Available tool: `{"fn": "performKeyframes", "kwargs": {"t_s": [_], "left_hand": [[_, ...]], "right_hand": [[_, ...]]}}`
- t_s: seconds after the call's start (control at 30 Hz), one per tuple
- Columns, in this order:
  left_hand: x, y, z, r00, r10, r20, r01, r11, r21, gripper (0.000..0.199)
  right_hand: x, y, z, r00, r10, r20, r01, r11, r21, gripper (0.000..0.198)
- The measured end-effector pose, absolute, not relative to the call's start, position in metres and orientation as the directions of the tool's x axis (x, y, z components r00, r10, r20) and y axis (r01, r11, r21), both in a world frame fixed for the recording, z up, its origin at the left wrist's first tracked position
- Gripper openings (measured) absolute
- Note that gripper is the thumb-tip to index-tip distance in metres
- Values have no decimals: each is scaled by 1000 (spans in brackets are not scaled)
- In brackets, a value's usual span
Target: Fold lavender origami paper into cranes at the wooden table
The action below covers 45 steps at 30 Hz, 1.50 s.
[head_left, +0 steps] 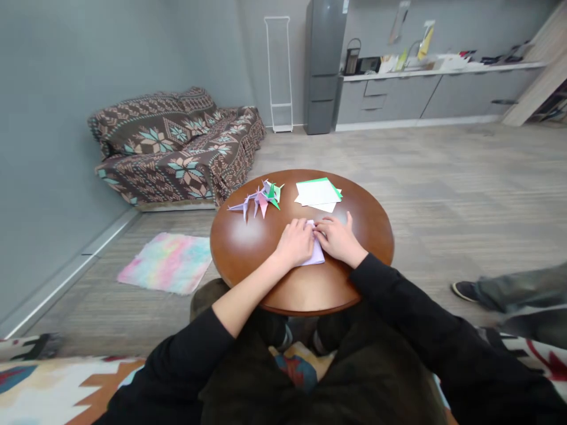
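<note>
A folded sheet of lavender paper (316, 255) lies on the round brown table (248, 260), partly covered by my hands. My left hand (296, 242) rests on its left side with the fingers curled over the paper. From the right, my right hand (339, 239) pinches the upper part of the sheet between thumb and fingers, with one finger raised. The two hands nearly meet at the paper's top. Beyond my left hand stand several folded paper cranes (261, 202) in lavender, pink, green and white. A small stack of paper squares (318, 193), white with a green edge, lies beyond my right hand.
A patterned sofa (177, 147) stands at the back left, with a pastel fluffy rug (167, 262) on the floor before it. A person's leg and shoe (466, 290) show at the right. Farther back are a grey fridge (325, 65) and a kitchen counter (425, 74).
</note>
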<state>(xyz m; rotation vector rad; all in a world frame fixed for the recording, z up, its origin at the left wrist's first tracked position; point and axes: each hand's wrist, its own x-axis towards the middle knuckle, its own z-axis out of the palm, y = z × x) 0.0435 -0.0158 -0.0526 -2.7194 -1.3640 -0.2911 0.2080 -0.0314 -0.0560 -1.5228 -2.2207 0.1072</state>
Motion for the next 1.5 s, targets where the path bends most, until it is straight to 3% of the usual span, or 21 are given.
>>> {"fn": "performKeyframes", "kwargs": {"t_s": [0.33, 1.17, 1.33, 1.43, 1.5], "left_hand": [[35, -11, -50, 634, 749, 193, 764, -645, -8, 48], [33, -5, -47, 708, 688, 159, 705, -704, -91, 66], [35, -4, -44, 698, 699, 157, 713, -699, -61, 63], [36, -6, -45, 653, 738, 173, 752, -658, -29, 64], [37, -7, -48, 586, 787, 191, 803, -596, -3, 63]], "right_hand": [[210, -39, -64, -227, 914, 337, 895, 333, -298, 27], [220, -123, -57, -382, 867, 319, 857, 462, -228, 21], [216, -106, -47, -223, 959, 177, 819, 283, -499, 23], [214, -81, -44, -83, 985, 151, 811, 155, -564, 24], [213, -66, -42, -23, 994, 104, 788, 82, -610, 38]]}}
